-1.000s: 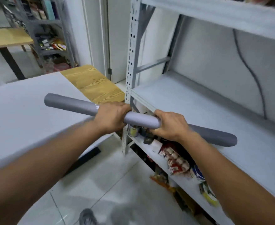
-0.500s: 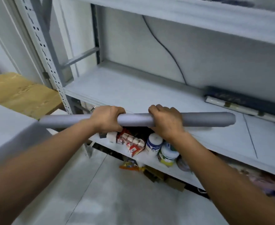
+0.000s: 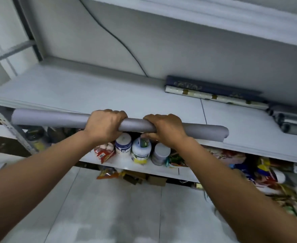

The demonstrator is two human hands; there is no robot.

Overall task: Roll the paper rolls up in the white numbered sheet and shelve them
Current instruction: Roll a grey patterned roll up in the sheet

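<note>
Holding one long matte pale-grey paper roll (image 3: 56, 118) level along the front lip of the flat white shelf board (image 3: 91, 92). The roll is a smooth cylinder with its right end slightly flattened. That end overlaps the board; cannot tell if it rests there. Its left end sits beside the perforated grey steel upright (image 3: 20, 137).

At the back of the same shelf lies a long dark navy box (image 3: 214, 87) with gold ornamental print, unreadable. A glossy cream roll (image 3: 196, 94) with gold bands lies against its front. A thin black cable (image 3: 119, 42) runs down the rear panel. On the lower shelf stand round white plastic jars (image 3: 123, 145) with blue, green and yellow labels, text too blurred to read. A crinkled red packet (image 3: 104, 153) lies beside them. Pale tiled floor (image 3: 118, 207) below.

Left hand (image 3: 105, 125) and right hand (image 3: 165, 128) both wrap the roll near mid-length, knuckles up, fingers curled over the top. A short bare stretch of tube shows between them.
</note>
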